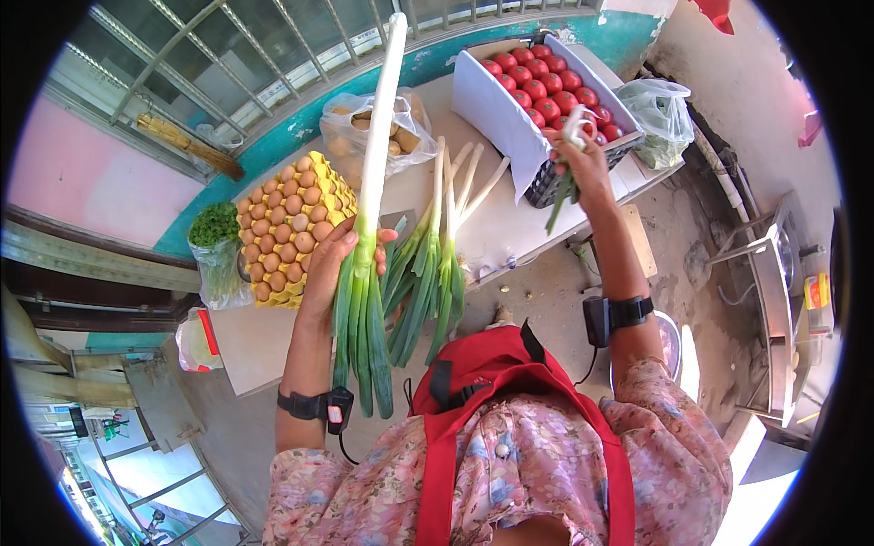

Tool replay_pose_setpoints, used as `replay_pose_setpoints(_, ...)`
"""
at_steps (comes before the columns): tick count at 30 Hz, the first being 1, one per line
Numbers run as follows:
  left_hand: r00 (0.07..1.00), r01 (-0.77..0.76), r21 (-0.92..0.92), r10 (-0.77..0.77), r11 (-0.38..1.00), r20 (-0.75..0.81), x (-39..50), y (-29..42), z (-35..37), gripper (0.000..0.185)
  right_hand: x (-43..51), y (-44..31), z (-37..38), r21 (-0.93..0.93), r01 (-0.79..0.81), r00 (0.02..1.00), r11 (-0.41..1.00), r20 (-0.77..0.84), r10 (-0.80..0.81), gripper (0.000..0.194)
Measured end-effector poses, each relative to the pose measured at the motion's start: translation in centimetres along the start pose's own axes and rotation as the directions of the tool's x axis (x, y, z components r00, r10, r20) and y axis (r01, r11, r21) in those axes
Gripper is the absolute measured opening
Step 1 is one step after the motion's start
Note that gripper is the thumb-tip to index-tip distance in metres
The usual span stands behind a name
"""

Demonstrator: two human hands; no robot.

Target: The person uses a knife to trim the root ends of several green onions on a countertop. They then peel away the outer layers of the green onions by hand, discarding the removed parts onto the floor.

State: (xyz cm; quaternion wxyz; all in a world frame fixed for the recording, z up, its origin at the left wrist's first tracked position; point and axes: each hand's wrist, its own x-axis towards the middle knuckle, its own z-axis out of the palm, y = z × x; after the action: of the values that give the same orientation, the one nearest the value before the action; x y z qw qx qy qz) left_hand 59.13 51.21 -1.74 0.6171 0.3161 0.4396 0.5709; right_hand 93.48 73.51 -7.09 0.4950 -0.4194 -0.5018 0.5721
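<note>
A large leek-like green onion [375, 164] with a long white stalk stands upright in my left hand [348, 252], which grips it where the green leaves begin. My right hand [580, 160] is raised at the near side of the tomato crate and holds a small bunch of peeled green and whitish onion leaves [561, 201]. More long green onions [437, 273] lie between my hands, leaves towards me, on the light table [532, 235]. Left of my left hand is a stack of brown eggs in yellow trays [283, 232].
Red tomatoes [546, 85] fill a paper-lined black crate [539, 191]. Clear bags hold potatoes [403, 140] behind the onions and greens [655, 123] at the right. Leafy herbs [215, 225] stand left of the eggs. A metal basin [672, 341] is on the floor.
</note>
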Motion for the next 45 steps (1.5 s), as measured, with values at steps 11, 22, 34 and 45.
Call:
replay_pose_setpoints(11, 0.997, 0.003, 0.128, -0.013, 0.992, 0.078, -2.0, -0.7, 1.0, 0.052, -2.8, -2.8, 12.8, -0.178, 0.041, 0.92, 0.983, 0.392, 0.033, 0.034)
replay_pose_setpoints(22, 0.999, 0.047, 0.115, -0.044, 0.992, -0.028, -4.7, -1.3, -1.6, 0.049, 1.6, -4.6, 4.9, 0.304, 0.004, 0.997, 0.953, -0.079, 0.021, 0.016)
replay_pose_setpoints(34, 0.996, -0.029, 0.346, 0.055, 0.938, -0.066, -4.1, -0.9, 0.8, 0.044, -6.1, -4.0, 16.2, 0.028, -0.281, 0.813, 0.959, 0.538, 0.223, 0.023)
replay_pose_setpoints(45, 0.996, -0.036, 0.374, 0.063, 0.927, -0.06, -5.0, -1.0, 1.2, 0.046, -6.6, -4.1, 16.9, -0.051, -0.15, 0.854, 0.987, 0.497, 0.155, 0.021)
